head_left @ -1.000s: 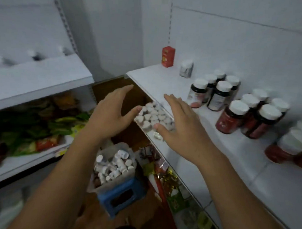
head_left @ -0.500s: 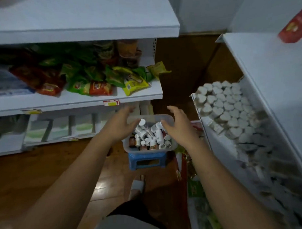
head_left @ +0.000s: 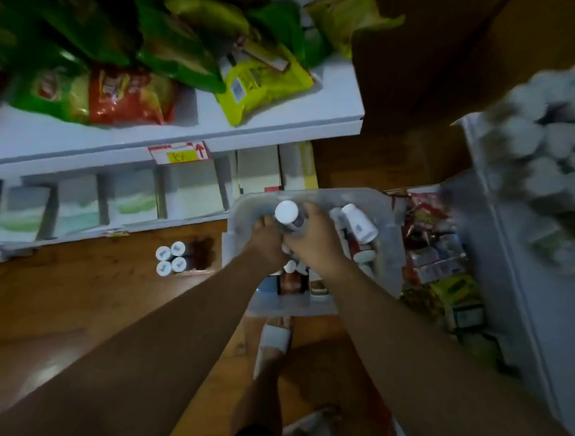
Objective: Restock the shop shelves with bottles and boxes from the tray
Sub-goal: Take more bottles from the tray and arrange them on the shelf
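Note:
A clear plastic tray (head_left: 388,221) sits on a low stool in front of me, filled with white-capped bottles (head_left: 359,222). Both my hands are down inside it. My right hand (head_left: 314,241) grips an upright dark bottle with a white cap (head_left: 286,211). My left hand (head_left: 266,240) is pressed against that bottle's left side with its fingers curled down among the bottles. What they hold is hidden.
A group of white-capped bottles (head_left: 170,257) stands on the wooden floor left of the tray. The left shelf (head_left: 282,133) carries snack bags, with boxes below. The right shelf (head_left: 514,225) holds packs of white caps. My sandalled foot (head_left: 275,338) is under the tray.
My view swung from the right shelf down to the tray. Both hands dropped from above the tray into it, and the right hand took hold of a bottle.

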### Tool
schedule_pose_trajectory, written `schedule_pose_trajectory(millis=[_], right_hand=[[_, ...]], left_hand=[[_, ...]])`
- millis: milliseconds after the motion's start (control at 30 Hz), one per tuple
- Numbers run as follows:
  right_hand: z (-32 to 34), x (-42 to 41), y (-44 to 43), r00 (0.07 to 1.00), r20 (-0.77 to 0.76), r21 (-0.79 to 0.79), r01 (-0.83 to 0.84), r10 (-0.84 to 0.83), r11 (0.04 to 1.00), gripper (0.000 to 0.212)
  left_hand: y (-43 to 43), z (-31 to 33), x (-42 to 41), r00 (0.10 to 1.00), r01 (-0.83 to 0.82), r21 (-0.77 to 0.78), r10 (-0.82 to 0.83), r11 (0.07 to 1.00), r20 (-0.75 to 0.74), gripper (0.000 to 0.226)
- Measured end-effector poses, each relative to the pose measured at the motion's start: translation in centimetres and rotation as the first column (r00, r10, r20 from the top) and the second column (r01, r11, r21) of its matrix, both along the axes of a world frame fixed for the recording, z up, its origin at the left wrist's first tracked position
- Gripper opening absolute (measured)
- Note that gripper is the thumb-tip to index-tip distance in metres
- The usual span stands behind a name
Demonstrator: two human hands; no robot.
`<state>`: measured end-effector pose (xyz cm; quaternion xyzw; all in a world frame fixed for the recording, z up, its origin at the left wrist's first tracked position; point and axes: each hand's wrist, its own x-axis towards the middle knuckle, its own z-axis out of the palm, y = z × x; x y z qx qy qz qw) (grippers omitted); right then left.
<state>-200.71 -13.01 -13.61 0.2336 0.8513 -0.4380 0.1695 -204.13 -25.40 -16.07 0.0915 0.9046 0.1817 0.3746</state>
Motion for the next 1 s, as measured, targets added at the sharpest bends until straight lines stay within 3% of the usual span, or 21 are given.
schedule_pose_trajectory(millis=[100,233,333,467,567,633,700,800,867,1000], right_hand=[[-4.5,-1.3,-0.4,0.998,-0.033,0.038,0.049,-0.047,0.998,0.065],[-5.8,-1.0,0.4,0.986,-0.135,0.034,0.098,-0.093,0.995,0.051],[-2.5,-0.3,1.5,0.958,-0.164,-0.168,0.209,-0.236,0.963,0.049],[7.1,1.5,4.4,0.865,-0.234,-0.424,0.319,-0.443,0.847,0.028],[16.0,3.1,6.7,0.798,-0.291,-0.490,0.349,-0.528,0.799,0.022],[22.1,4.2,8.0,0.752,-0.324,-0.493,0.383,-0.573,0.781,0.023],[27.8,5.7,9.2,0.712,-0.376,-0.479,0.399,-0.593,0.782,0.018],[35.6,9.0,10.6,0.685,-0.451,-0.439,0.389,-0.573,0.810,0.022],[40.1,11.6,11.3,0.669,-0.493,-0.386,0.405,-0.556,0.829,0.030],[47.4,17.5,12.2,0.548,-0.604,-0.330,0.489,-0.579,0.807,0.048]], left_hand=[[-0.4,-4.5,-0.8,0.998,0.009,-0.035,-0.012,0.999,-0.063,0.115],[-0.1,-4.7,0.3,0.989,-0.084,0.106,0.096,0.991,-0.117,0.092],[0.1,-1.9,1.0,0.966,-0.250,0.273,0.260,0.929,-0.002,0.092],[0.9,6.8,2.3,0.927,-0.368,0.551,0.344,0.749,0.151,0.076],[2.3,14.9,3.1,0.879,-0.464,0.684,0.387,0.563,0.278,0.031],[4.0,21.0,3.1,0.806,-0.585,0.703,0.390,0.405,0.446,0.031],[5.9,27.0,3.1,0.750,-0.661,0.688,0.306,0.300,0.587,0.051],[8.7,35.4,3.5,0.717,-0.693,0.685,0.109,0.226,0.689,0.077],[10.3,40.6,4.3,0.704,-0.694,0.692,-0.013,0.200,0.710,0.078],[12.7,49.0,7.2,0.627,-0.703,0.686,-0.291,0.187,0.722,0.081]])
